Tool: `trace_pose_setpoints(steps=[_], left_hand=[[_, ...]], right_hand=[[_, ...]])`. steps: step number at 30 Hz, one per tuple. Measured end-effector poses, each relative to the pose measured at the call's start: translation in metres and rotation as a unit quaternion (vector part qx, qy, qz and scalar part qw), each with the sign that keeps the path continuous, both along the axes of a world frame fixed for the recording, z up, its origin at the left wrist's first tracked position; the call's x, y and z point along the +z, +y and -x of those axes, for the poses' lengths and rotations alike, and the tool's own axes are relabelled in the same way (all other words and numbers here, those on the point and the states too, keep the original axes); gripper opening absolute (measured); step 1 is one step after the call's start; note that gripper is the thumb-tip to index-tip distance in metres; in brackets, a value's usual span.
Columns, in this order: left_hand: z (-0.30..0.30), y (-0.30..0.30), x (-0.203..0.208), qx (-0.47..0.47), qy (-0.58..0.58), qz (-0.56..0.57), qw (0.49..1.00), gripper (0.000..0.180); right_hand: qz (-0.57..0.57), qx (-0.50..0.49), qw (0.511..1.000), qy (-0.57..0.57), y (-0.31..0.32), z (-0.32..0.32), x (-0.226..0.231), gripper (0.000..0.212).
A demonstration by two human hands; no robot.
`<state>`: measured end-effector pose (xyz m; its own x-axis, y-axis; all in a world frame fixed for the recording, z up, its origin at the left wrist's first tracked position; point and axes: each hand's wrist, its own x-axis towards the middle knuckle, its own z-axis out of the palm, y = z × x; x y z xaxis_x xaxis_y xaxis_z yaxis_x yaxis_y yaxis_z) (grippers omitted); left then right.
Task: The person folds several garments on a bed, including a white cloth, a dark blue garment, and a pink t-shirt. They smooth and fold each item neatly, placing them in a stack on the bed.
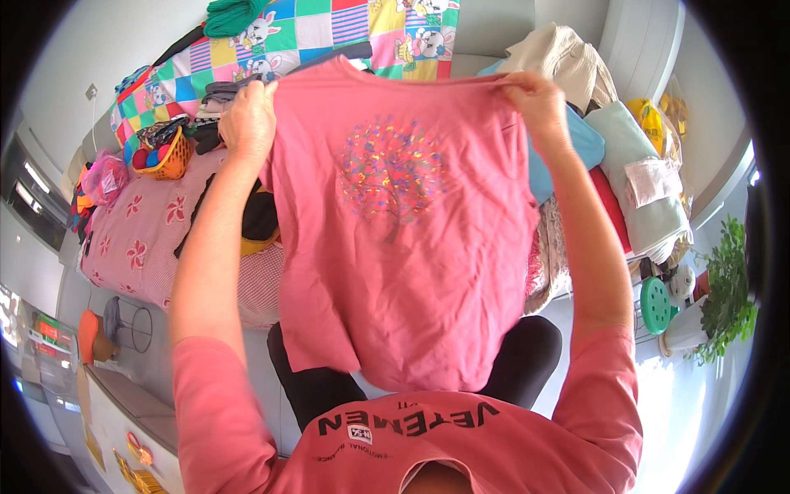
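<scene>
A pink T-shirt (329, 247) with a colourful tree print on its chest hangs spread out in front of me. My left hand (249, 118) is closed on its upper left shoulder, and my right hand (535, 103) grips the upper right shoulder. Between the hands the neckline runs stretched along the top. The cloth falls in loose creases, and its hem hangs at my knees. Both arms reach forward and are raised. Behind the T-shirt, much of the sofa is hidden.
A sofa with a pink flowered cover (152, 218) holds an orange basket (173, 158), folded clothes and a chequered rabbit-print cloth (313, 33). At the right lie beige clothing (559, 58) and a pale green folded cloth (629, 156). A potted plant (728, 296) stands beyond a green stool (655, 305).
</scene>
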<state>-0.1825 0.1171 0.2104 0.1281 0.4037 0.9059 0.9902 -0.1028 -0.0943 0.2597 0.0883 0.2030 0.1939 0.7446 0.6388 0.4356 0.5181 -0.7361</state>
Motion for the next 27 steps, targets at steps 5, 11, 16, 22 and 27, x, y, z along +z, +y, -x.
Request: trace_pose_setpoints(steps=[5, 11, 16, 22, 27], left_hand=[[-0.014, 0.012, -0.083, 0.05, -0.001, 0.134, 0.99, 0.021], [-0.14, -0.086, -0.127, -0.465, -0.196, 0.233, 0.831, 0.043], [-0.16, -0.119, -0.127, -0.505, -0.238, 0.287, 0.778, 0.049], [-0.171, -0.132, -0.128, -0.423, -0.229, 0.234, 0.845, 0.037], [-0.166, -0.139, -0.135, -0.378, -0.249, 0.198, 0.869, 0.025]], right_hand=[[0.058, 0.029, 0.998, -0.015, -0.022, 0.053, -0.061, 0.016], [-0.039, 0.055, 0.99, -0.125, -0.095, 0.111, -0.09, 0.018], [-0.11, 0.084, 0.988, -0.073, -0.107, 0.125, -0.103, 0.028], [-0.078, 0.144, 0.98, -0.111, -0.111, 0.122, -0.09, 0.044], [-0.084, 0.195, 0.971, -0.111, -0.119, 0.128, -0.094, 0.058]])
